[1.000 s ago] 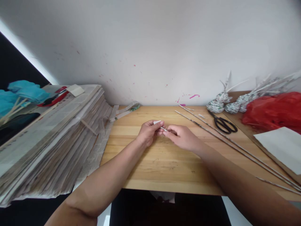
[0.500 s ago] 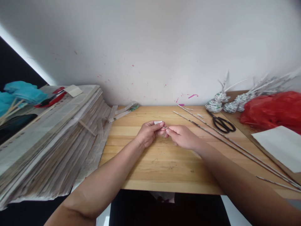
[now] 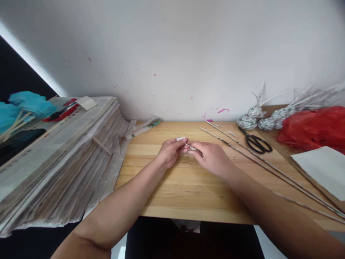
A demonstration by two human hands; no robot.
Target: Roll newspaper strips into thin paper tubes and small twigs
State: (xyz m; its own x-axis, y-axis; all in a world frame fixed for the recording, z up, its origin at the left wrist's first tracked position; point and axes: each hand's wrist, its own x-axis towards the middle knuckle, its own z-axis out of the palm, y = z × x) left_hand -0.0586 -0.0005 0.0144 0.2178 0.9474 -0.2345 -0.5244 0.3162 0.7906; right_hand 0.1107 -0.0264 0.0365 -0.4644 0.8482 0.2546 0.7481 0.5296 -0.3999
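Over the middle of the wooden table (image 3: 172, 190), a thin rolled paper stick (image 3: 193, 148) runs between my two hands. My left hand (image 3: 169, 153) is closed in a pinch on its upper left end, where a small white paper piece (image 3: 180, 138) pokes out above the thumb. Thumb and fingers of my right hand (image 3: 212, 158) are closed round the stick's other part, a short way to the right. The rest of the stick is hidden by that hand. Long printed paper sticks (image 3: 250, 157) lie to the right of my right hand, and another stick (image 3: 304, 205) lies nearer the front edge.
A tall newspaper stack (image 3: 81, 162) fills the left side, with a red-handled tool (image 3: 63, 111) and blue plastic (image 3: 32, 104) on top. Black scissors (image 3: 257, 144), woven paper shapes (image 3: 246, 120), a red plastic bag (image 3: 312, 126) and white paper (image 3: 320, 171) are at right.
My right hand has turned and its fingers have shifted, so more of the paper stick shows between the hands. The left hand keeps its pinch. The view has shifted slightly.
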